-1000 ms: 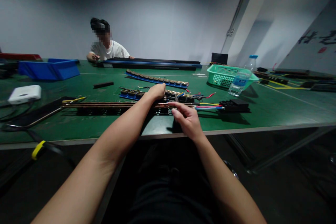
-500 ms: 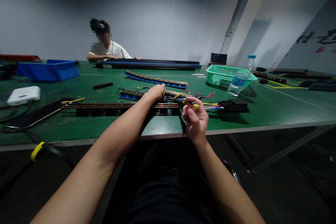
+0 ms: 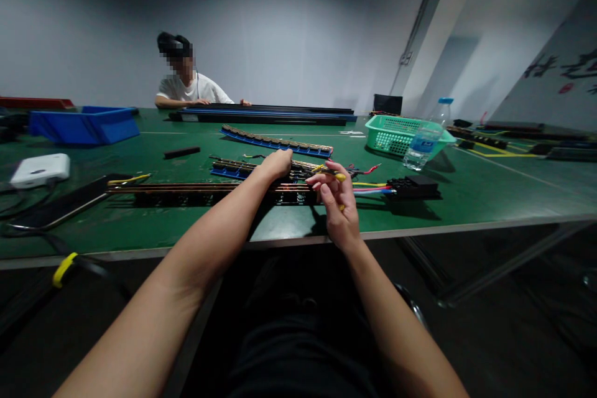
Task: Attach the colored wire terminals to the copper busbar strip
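Note:
My right hand (image 3: pixel 342 211) is curled around yellow-handled pliers (image 3: pixel 341 178), whose two handle ends poke out by the fingers. Their jaws point left toward the wires and are too small to make out. My left hand (image 3: pixel 278 165) is closed over the parts beside them, its fingertips hidden behind the knuckles. Under both hands runs a long black strip with copper bars (image 3: pixel 200 188). Yellow, red and blue wires (image 3: pixel 370 188) lead from its right end to a black connector block (image 3: pixel 414 187). Just behind lies a shorter blue-based strip (image 3: pixel 228 167).
Another blue-based strip (image 3: pixel 275 140) lies farther back. A green basket (image 3: pixel 389 135) and a water bottle (image 3: pixel 422 148) stand right, a blue bin (image 3: pixel 86 126) and a white box (image 3: pixel 41 170) left. Across the table, a person (image 3: pixel 189 84) sits behind long black-and-blue profiles (image 3: pixel 265 114).
My right hand has shifted slightly left and its fingers have loosened, with the pliers' handles now spread apart. My left hand stays in place.

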`<action>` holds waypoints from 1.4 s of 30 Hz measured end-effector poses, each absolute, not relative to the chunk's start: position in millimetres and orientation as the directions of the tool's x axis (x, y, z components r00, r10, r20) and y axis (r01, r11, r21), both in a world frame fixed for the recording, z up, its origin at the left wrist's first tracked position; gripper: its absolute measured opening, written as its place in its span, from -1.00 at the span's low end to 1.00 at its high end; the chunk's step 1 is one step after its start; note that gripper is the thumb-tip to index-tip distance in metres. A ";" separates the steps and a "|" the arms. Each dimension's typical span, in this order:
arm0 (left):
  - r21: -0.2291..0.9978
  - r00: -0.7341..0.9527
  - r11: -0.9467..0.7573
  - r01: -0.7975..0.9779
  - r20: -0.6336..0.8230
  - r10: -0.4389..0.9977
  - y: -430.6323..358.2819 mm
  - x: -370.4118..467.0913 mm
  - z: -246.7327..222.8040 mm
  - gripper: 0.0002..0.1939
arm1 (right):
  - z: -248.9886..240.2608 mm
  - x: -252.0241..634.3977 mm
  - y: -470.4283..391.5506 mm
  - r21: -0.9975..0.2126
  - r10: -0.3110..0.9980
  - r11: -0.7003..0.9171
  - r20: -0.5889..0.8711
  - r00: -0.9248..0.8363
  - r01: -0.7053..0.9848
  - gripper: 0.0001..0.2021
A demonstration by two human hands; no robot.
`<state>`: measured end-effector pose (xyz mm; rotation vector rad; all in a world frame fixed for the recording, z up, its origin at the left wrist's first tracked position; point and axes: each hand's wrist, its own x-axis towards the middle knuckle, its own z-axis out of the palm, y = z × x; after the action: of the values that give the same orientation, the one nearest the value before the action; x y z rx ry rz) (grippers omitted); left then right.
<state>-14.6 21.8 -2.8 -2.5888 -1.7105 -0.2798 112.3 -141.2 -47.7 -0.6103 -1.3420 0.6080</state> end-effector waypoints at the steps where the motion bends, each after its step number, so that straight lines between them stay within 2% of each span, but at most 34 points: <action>1: 0.075 0.380 -0.395 0.916 0.161 0.911 21.6 -14.4 -2.5 -0.72 | -48.0 112.3 -139.7 -0.719 0.718 0.694 0.688 0.109 -0.035 -0.65; 6: 0.062 0.399 -0.412 0.909 0.153 0.904 19.7 -14.1 -1.8 -0.71 | -52.8 114.6 -132.3 -0.802 0.790 0.598 0.587 0.179 -0.007 -0.68; 8: 0.057 0.407 -0.419 0.906 0.152 0.901 19.2 -14.4 -2.0 -0.71 | -54.2 115.4 -131.0 -0.806 0.789 0.587 0.550 0.274 -0.074 -0.66; 12: 0.057 0.413 -0.425 0.903 0.156 0.897 18.5 -15.0 -2.4 -0.72 | -53.3 115.6 -131.6 -0.738 0.747 0.637 0.519 0.417 -0.223 -0.64; 20: 0.056 0.405 -0.417 0.907 0.148 0.902 18.4 -14.6 -1.4 -0.74 | -53.2 116.0 -134.5 -0.746 0.776 0.622 0.551 0.306 -0.236 -0.62; 25: 0.063 0.405 -0.418 0.906 0.147 0.902 19.1 -14.6 -1.5 -0.73 | -52.2 116.0 -135.7 -0.778 0.790 0.605 0.561 0.247 -0.170 -0.52; 32: 0.042 0.404 -0.413 0.910 0.141 0.904 15.3 -14.7 0.8 -0.73 | -54.1 118.5 -127.2 -0.815 0.806 0.575 0.551 0.216 -0.065 -0.46; 35: 0.037 0.402 -0.410 0.911 0.137 0.905 14.8 -13.8 1.7 -0.71 | -55.6 119.6 -124.9 -0.822 0.813 0.570 0.562 0.151 -0.012 -0.47; 39: 0.014 0.397 -0.402 0.916 0.130 0.909 17.6 -12.4 1.0 -0.67 | -55.9 118.2 -126.2 -0.815 0.826 0.554 0.564 0.013 0.170 -0.62; 42: -0.005 0.393 -0.396 0.918 0.134 0.910 20.1 -12.0 -0.4 -0.66 | -54.5 115.5 -129.8 -0.736 0.813 0.561 0.577 -0.084 0.380 -0.72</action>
<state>-12.0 20.1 -0.4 -2.5564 -1.6802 -0.1681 115.5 -129.8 -54.5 -1.0063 -1.6889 0.4883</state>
